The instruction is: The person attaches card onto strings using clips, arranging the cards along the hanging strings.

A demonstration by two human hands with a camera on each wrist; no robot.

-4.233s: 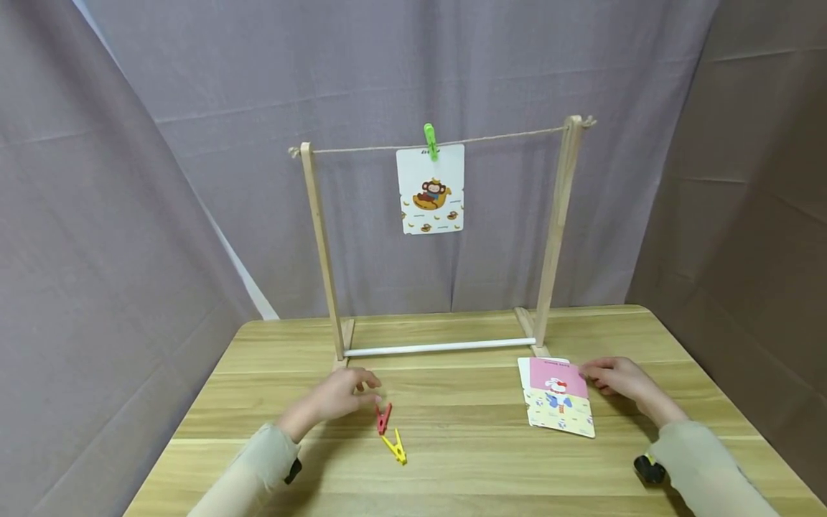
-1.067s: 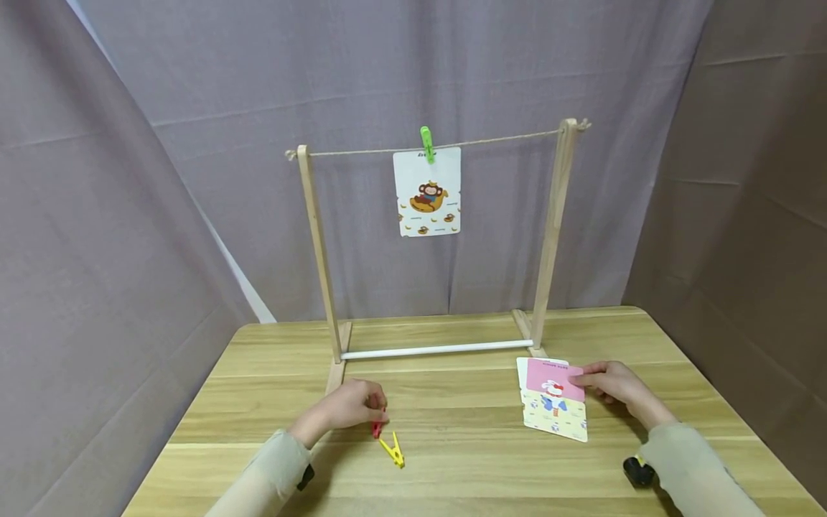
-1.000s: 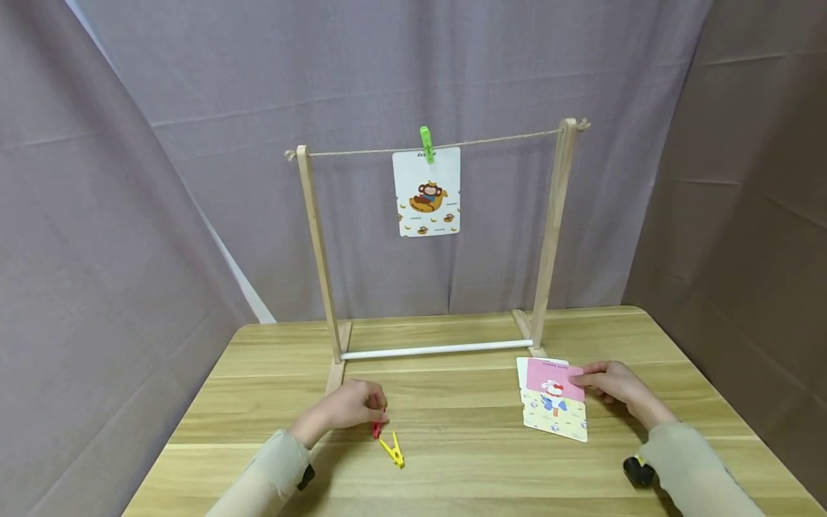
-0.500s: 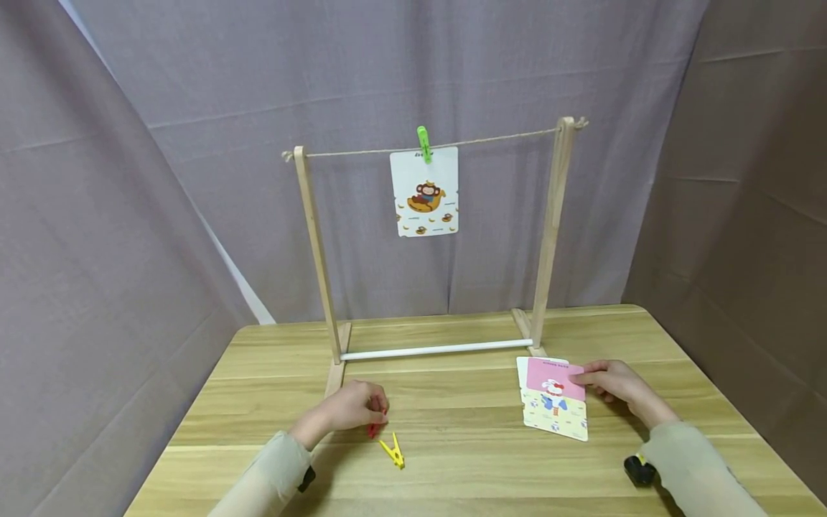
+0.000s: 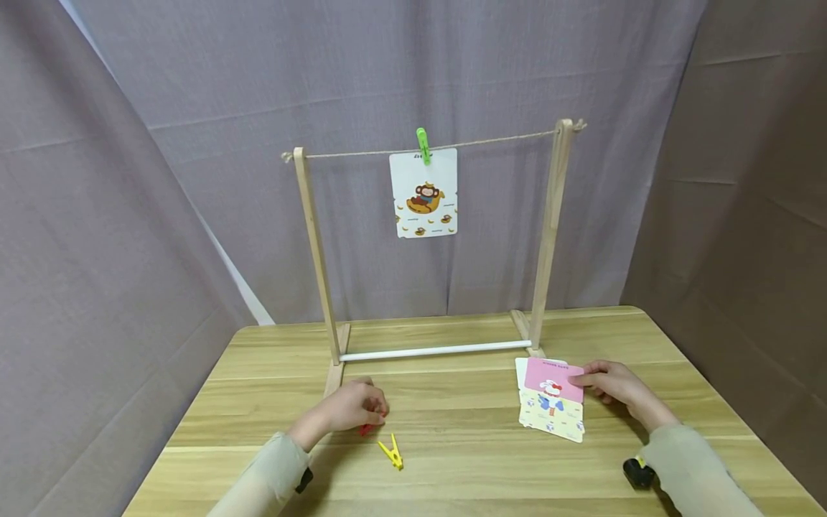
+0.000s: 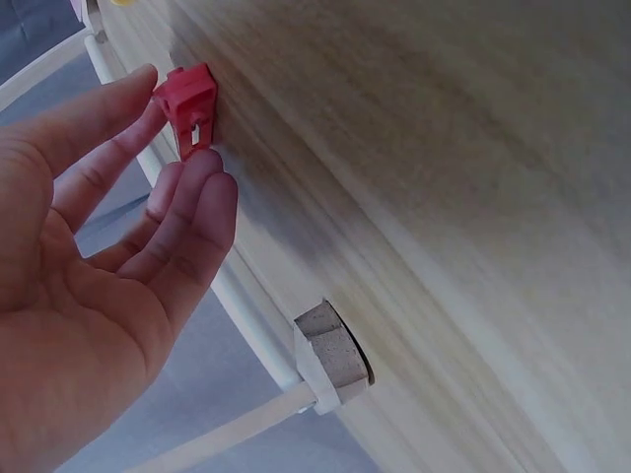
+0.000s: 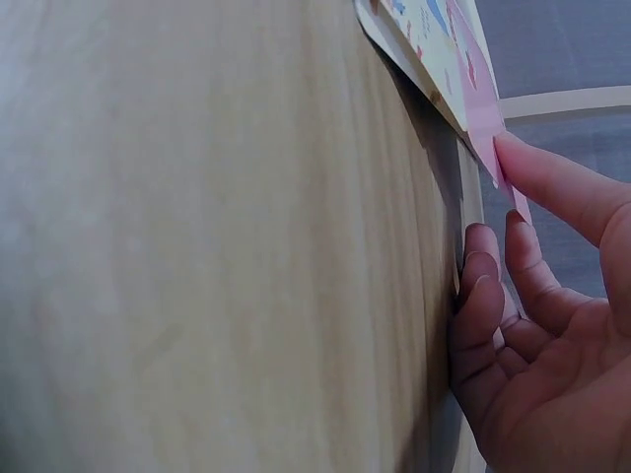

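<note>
My left hand point(image 5: 347, 406) pinches a red clothespin point(image 6: 189, 103) between thumb and fingers, low over the table; in the head view the fingers cover most of it. A yellow clothespin point(image 5: 391, 452) lies just in front of that hand. My right hand point(image 5: 617, 386) pinches the right edge of a pink and yellow card point(image 5: 549, 413) with a rabbit picture. Its thumb lies on the pink part point(image 7: 483, 108) in the right wrist view. Beneath this card, the white corner of another card point(image 5: 520, 370) sticks out.
A wooden frame point(image 5: 545, 248) with a string point(image 5: 497, 140) across its top stands at the back. A green clothespin point(image 5: 423, 146) holds a monkey card point(image 5: 423, 194) on the string. A white rod point(image 5: 436, 351) joins the frame's feet. Grey curtains point(image 5: 194, 86) hang behind.
My left hand has moved onto the red clothespin, gripped it and turned it leftward, away from the yellow one. My right thumb and fingers have closed on the pink card's edge.
</note>
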